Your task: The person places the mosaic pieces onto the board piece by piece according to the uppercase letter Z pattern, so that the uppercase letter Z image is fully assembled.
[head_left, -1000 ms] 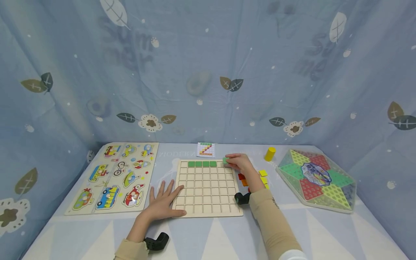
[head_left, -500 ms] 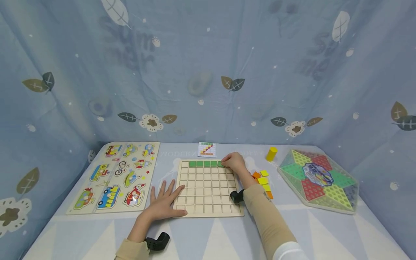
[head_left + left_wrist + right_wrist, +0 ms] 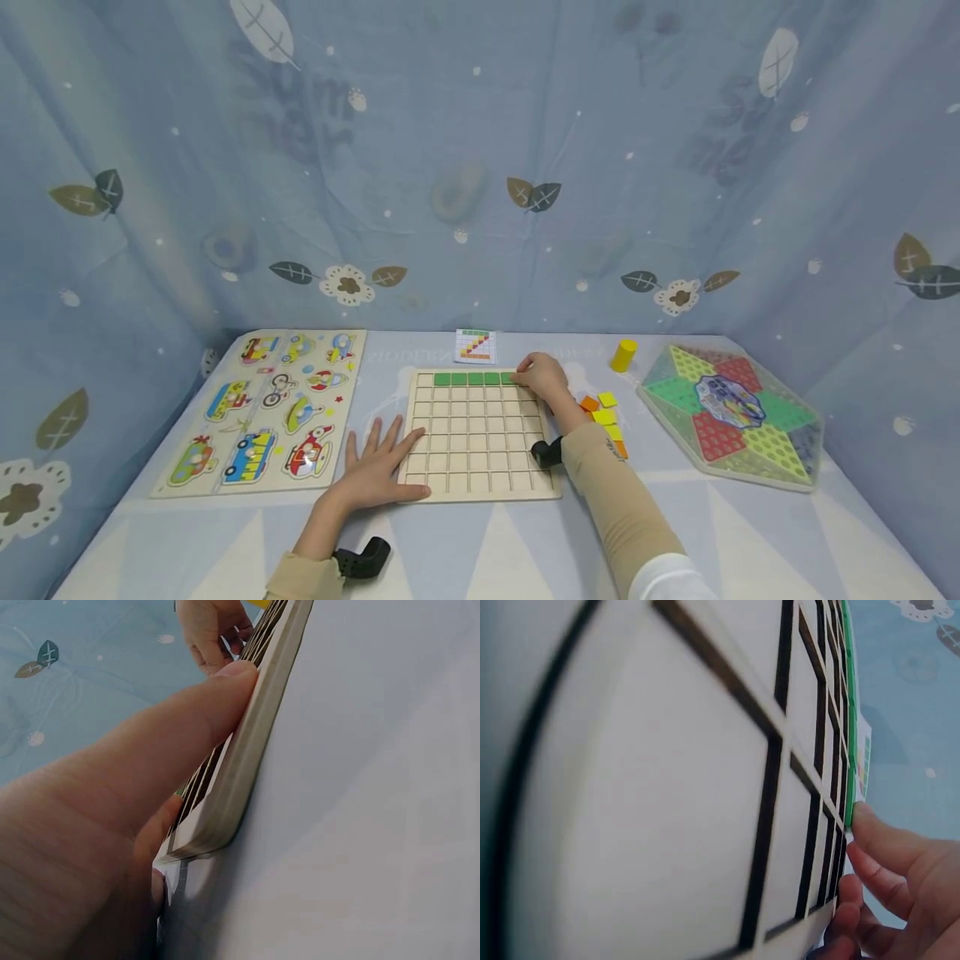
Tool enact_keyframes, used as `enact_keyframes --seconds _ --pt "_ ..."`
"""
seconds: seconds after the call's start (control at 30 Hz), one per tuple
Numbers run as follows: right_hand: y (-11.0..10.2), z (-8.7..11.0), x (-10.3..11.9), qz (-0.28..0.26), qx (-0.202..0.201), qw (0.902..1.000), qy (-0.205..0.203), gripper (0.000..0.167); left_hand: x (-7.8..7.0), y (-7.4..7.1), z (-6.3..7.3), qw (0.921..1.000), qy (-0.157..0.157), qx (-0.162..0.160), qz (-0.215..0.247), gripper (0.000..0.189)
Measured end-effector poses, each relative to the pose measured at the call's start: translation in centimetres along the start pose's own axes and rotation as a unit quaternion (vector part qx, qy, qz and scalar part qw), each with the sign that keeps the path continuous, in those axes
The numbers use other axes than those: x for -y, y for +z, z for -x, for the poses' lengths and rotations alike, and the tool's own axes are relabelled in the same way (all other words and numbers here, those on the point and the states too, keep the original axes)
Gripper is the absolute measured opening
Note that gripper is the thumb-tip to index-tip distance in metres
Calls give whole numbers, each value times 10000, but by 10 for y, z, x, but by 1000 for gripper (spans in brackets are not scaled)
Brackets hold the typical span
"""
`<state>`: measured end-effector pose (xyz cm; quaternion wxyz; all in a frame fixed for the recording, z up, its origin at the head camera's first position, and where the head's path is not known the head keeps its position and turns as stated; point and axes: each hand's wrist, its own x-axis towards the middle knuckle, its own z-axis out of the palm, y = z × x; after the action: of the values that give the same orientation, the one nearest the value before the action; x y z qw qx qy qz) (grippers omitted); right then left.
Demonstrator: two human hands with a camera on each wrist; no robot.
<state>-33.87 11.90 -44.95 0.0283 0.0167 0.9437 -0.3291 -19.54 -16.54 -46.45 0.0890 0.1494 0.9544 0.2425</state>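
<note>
A wooden grid board (image 3: pixel 480 442) lies flat on the table, with a row of green square tiles (image 3: pixel 460 379) along its far side. My right hand (image 3: pixel 543 377) is at the right end of that row, its thumb and fingertips pinching the last green tile (image 3: pixel 850 804), which lies in the grid. The fingertips partly cover this tile in the head view. My left hand (image 3: pixel 375 473) has its fingers spread at the board's left edge, and its thumb (image 3: pixel 202 712) rests on the near left corner.
A small pattern card (image 3: pixel 476 347) lies behind the board. Yellow and orange tiles (image 3: pixel 604 417) are piled beside my right forearm. A yellow cylinder (image 3: pixel 623 356) and a hexagonal game box (image 3: pixel 731 417) are at the right. A vehicle puzzle board (image 3: pixel 262 412) lies left.
My right hand has moved left and slightly down, bringing the green tile from above the board to the right end of the row. The left hand stays in place.
</note>
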Motion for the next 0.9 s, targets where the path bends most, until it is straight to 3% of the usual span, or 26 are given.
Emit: enact_keyframes --seconds 0.13,0.37,0.63,0.9 --pt "-2 0 -5 -462 152 9988 -66 23 -1 1 0 10000 -7 9 -2 92" --pt "-13 -4 -20 -1661 329 9852 249 28 -2 0 0 10000 -23 12 33 91" --pt "-32 2 -37 -1873 315 9782 837 29 0 -1 -1 10000 3 -23 -10 92" --pt "-44 15 -59 -1972 258 9754 955 27 2 2 -2 10000 -45 -5 -47 92"
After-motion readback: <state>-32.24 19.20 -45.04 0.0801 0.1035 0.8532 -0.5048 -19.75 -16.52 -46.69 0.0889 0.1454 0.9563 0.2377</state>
